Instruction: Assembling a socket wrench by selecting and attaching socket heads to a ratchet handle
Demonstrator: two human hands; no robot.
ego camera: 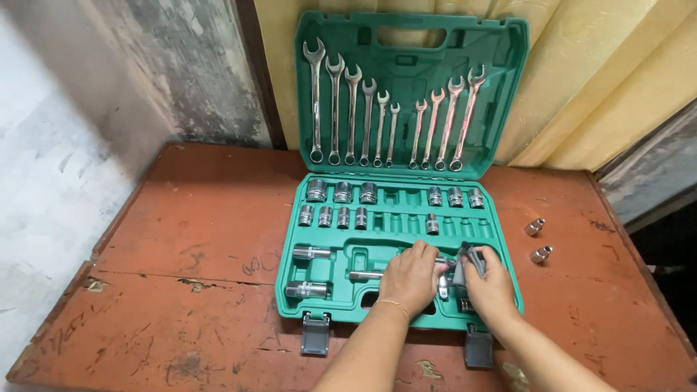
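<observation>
Across a worn red bench (181, 239), much bare room left of an open green tool case (406, 218) (lid propped against the wall, wrenches (388, 116) clipped inside). Over the case's front edge, left hand (410, 277) closed on a chrome ratchet handle (370, 275), right hand (490, 283) pinching a grey cloth (468, 263). Beyond the right edge, two loose sockets (537, 241).

Arms: two bare forearms, no sleeves in view.
Left hand (411, 276): no rings or glove visible.
Left wrist: thin gold-coloured chain bracelet, at 7 o'clock of the hand.
Right hand (491, 284): no watch, band or glove visible.
</observation>
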